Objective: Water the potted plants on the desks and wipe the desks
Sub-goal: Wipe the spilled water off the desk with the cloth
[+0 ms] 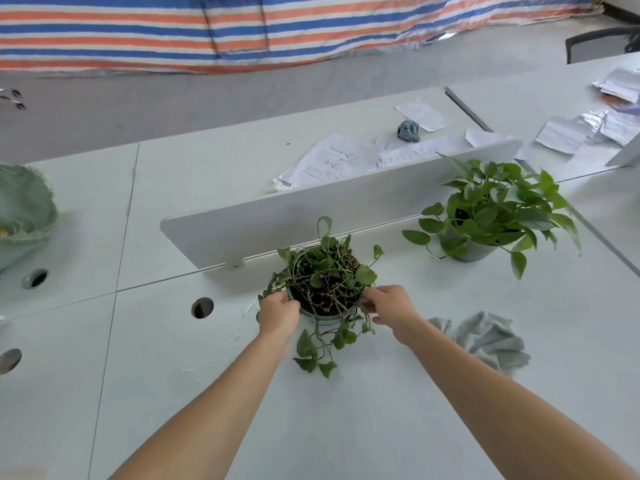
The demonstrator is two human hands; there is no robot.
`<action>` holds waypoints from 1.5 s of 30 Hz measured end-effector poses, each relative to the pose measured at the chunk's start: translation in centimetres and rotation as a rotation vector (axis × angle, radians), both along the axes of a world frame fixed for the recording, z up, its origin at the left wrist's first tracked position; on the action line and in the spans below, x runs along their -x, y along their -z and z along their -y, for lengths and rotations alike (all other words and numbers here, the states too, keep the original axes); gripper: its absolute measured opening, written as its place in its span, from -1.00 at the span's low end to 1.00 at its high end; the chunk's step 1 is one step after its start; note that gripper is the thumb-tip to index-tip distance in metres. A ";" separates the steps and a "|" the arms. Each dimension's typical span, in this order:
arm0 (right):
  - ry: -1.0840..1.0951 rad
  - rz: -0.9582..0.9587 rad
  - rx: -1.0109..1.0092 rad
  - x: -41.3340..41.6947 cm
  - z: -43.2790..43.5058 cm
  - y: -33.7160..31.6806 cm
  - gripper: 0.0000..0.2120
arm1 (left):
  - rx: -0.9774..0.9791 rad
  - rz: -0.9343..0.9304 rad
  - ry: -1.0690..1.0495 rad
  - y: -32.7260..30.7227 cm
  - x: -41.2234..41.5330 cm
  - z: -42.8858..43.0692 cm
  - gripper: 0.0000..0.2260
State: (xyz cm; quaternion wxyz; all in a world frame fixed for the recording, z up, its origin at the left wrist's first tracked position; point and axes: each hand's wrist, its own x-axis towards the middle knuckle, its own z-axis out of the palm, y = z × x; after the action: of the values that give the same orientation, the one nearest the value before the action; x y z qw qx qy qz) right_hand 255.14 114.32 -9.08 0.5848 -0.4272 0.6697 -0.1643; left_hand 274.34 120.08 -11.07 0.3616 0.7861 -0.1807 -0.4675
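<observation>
left hand (278, 311) and right hand (389, 306) grip opposite sides of a small pot (323, 318) on the tabletop (346, 410), before a divider (311, 216). tilting it could spill soil (311, 301); trailing vines (311, 351) could catch beneath. it holds dark soil and sparse stems. a second pot (471, 252), right, holds a leafy plant.

A blue-orange-white striped tarpaulin (242, 29) backs the grey floor (156, 102). The white table (346, 417) bears a low white divider panel (311, 216); a black chair (595, 41) stands far right.
</observation>
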 end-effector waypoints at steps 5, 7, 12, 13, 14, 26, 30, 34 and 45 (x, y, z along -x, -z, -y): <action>0.105 0.036 0.005 3.2 1.5 0.2 -0.81 | 0.028 -0.043 0.176 -1.6 2.5 4.2 -0.61; 0.142 0.021 0.021 4.9 2.6 0.2 -0.82 | 0.039 -0.056 0.238 -2.3 4.0 5.9 -0.62; 0.244 0.011 0.094 9.9 5.1 1.1 -0.77 | 0.045 -0.104 0.412 -2.7 8.5 9.4 -0.59; 0.257 -0.010 0.129 10.8 5.3 1.4 -0.74 | 0.052 -0.107 0.430 -2.7 9.1 9.6 -0.59; 0.260 -0.075 0.169 11.8 5.3 1.9 -0.69 | 0.061 -0.104 0.440 -2.5 9.6 9.8 -0.60; -0.141 -0.760 0.443 10.8 -6.6 11.8 -0.78 | -0.006 0.212 0.205 2.6 2.6 -0.9 -0.84; -0.699 -0.600 0.643 3.0 -13.8 11.8 -0.75 | -0.073 0.353 0.143 3.3 -3.1 -7.2 -0.82; -0.687 -0.734 0.670 6.1 -10.8 11.3 -0.58 | -0.144 0.611 0.169 3.6 -8.3 -14.0 -0.85; -0.980 -0.825 0.508 0.2 -23.6 12.9 -0.33 | -0.455 0.903 0.518 8.5 -15.3 -28.4 -0.65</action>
State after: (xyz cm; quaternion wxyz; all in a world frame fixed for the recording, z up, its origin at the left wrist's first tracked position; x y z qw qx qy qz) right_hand 254.93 137.91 -22.01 0.1706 -0.8321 0.5078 0.1434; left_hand 289.62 148.53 -19.59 -0.0566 0.8962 -0.3991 -0.1855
